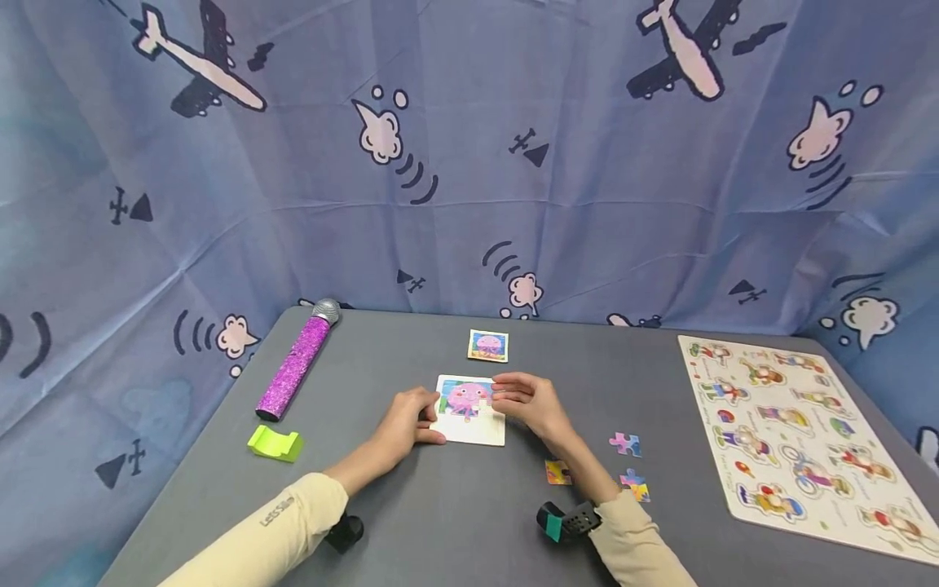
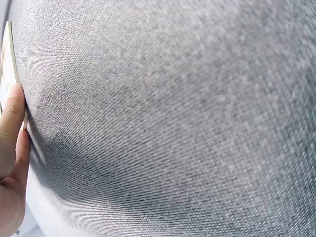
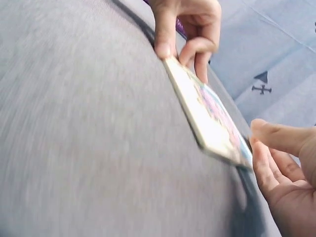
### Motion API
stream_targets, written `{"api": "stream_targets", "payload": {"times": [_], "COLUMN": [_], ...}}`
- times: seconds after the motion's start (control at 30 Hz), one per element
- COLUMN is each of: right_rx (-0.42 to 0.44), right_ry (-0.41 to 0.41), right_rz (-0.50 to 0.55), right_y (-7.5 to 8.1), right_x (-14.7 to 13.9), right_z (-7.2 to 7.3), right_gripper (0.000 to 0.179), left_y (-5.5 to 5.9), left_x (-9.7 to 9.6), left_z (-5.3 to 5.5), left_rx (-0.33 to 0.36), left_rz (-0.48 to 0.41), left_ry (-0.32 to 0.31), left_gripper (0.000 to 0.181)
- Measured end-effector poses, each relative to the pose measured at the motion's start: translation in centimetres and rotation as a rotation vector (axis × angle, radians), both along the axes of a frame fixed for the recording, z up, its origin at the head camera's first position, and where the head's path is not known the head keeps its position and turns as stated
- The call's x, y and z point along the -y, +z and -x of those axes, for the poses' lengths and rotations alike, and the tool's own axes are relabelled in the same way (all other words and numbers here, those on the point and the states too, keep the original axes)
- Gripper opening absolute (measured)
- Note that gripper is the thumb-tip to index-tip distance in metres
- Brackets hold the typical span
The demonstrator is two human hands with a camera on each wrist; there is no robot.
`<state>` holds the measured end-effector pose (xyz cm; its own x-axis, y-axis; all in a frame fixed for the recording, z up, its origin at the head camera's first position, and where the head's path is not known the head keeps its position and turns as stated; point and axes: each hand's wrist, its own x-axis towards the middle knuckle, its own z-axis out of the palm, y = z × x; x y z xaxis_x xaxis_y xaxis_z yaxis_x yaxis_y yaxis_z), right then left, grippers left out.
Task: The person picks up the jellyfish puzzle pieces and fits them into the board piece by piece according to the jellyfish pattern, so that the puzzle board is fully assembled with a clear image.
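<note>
A small white puzzle board (image 1: 477, 430) with a pink cartoon picture partly filled in lies on the grey table. My left hand (image 1: 403, 424) grips its left edge between thumb and fingers; in the left wrist view, fingertips (image 2: 17, 94) overlap the board's rim. My right hand (image 1: 534, 403) is at the upper right edge, its fingers over the picture's right side. In the right wrist view, the right thumb and fingertips (image 3: 257, 129) come together beside the board's corner (image 3: 212, 140); I cannot tell whether they pinch anything.
Loose puzzle pieces, pink (image 1: 625, 444), yellow-red (image 1: 557, 471) and blue-yellow (image 1: 635, 487), lie near my right forearm. A small picture card (image 1: 487, 346) is behind the board. A purple glitter microphone (image 1: 297, 367) and lime-green block (image 1: 275, 443) are left; a large picture board (image 1: 756, 481) is right.
</note>
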<state>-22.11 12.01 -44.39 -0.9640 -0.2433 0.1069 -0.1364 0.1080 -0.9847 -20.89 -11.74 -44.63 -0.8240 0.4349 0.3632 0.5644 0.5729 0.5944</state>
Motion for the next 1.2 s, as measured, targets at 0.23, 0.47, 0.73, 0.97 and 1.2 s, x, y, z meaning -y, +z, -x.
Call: {"api": "stream_targets", "payload": {"times": [0.23, 0.47, 0.73, 0.97, 1.2], "right_rx": [0.038, 0.021, -0.003, -0.014, -0.089], "right_ry": [-0.051, -0.069, -0.078, -0.117, -0.111], "right_rz": [-0.006, -0.053, -0.066, -0.122, -0.238], "right_y": [-0.5, -0.2, -0.4, -0.2, 0.3], "right_x": [-2.5, -5.1, -8.3, -10.8, -13.7], "right_z": [-0.5, -1.0, -1.8, -2.4, -3.1], "right_gripper": [0.041, 0.041, 0.041, 0.042, 0.037], "left_y": [0.1, 0.0, 0.1, 0.2, 0.1], "left_x": [-0.1, -0.1, -0.1, -0.1, -0.1], "left_z": [-0.1, 0.0, -0.1, -0.1, 0.0], "left_rx": [0.009, 0.004, 0.01, -0.001, 0.013], "left_rz": [-0.015, -0.006, 0.017, 0.027, 0.033], "left_ry": [-0.006, -0.007, 0.011, 0.008, 0.019], "left_gripper": [0.037, 0.037, 0.037, 0.036, 0.036]}}
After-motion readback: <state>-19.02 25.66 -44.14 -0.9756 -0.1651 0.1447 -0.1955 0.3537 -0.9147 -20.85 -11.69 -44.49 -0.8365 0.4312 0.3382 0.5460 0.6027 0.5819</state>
